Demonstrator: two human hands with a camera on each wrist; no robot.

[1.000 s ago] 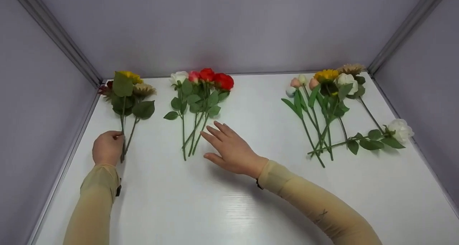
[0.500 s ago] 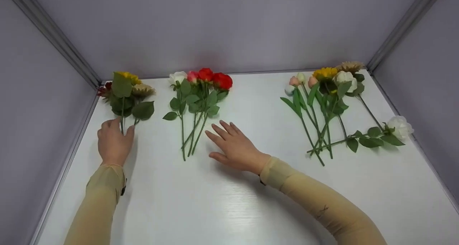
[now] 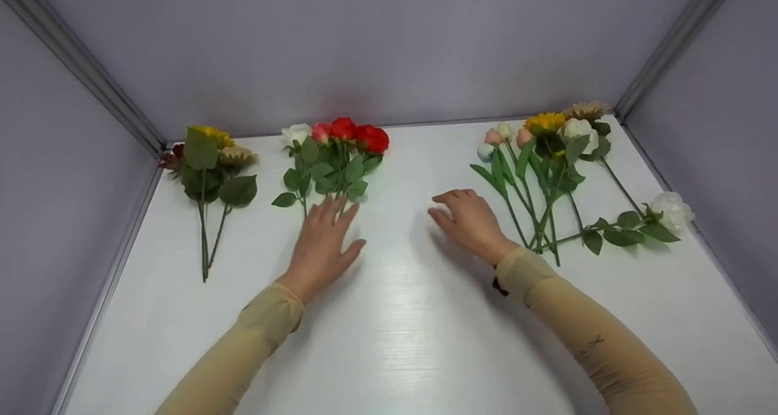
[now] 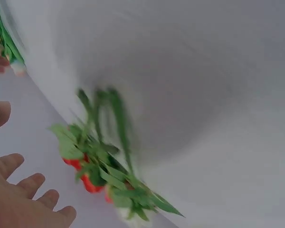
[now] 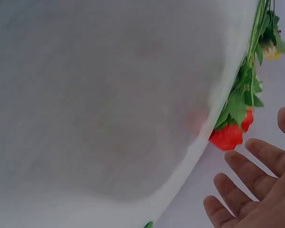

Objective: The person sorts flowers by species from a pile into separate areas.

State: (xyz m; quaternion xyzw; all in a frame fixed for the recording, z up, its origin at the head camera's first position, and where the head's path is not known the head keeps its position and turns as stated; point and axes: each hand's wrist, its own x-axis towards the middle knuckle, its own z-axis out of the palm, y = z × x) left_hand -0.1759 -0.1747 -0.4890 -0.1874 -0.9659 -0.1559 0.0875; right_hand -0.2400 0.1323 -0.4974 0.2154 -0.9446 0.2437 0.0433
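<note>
In the head view my left hand (image 3: 323, 248), fingers spread, hovers over the stems of the middle group, which has red roses (image 3: 372, 139) and a white rose (image 3: 296, 133). The left wrist view shows a gap between that hand (image 4: 23, 194) and the stems. My right hand (image 3: 473, 223) is in the air left of the right group's stems, fingers loosely bent and holding nothing. That group has tulips (image 3: 493, 137), a sunflower (image 3: 545, 122) and white roses (image 3: 670, 211). In the right wrist view, the fingers of my right hand (image 5: 256, 185) are apart.
At the left end of the white table (image 3: 395, 354) lies a group with a yellow sunflower (image 3: 214, 137), a beige flower (image 3: 238, 155) and dark red petals. One white rose lies crosswise at the right. Grey panels (image 3: 389, 50) enclose the back and sides.
My left hand has let go of the left group's stems and moved right, over the middle group. My right hand has moved right, away from the middle stems toward the tulips.
</note>
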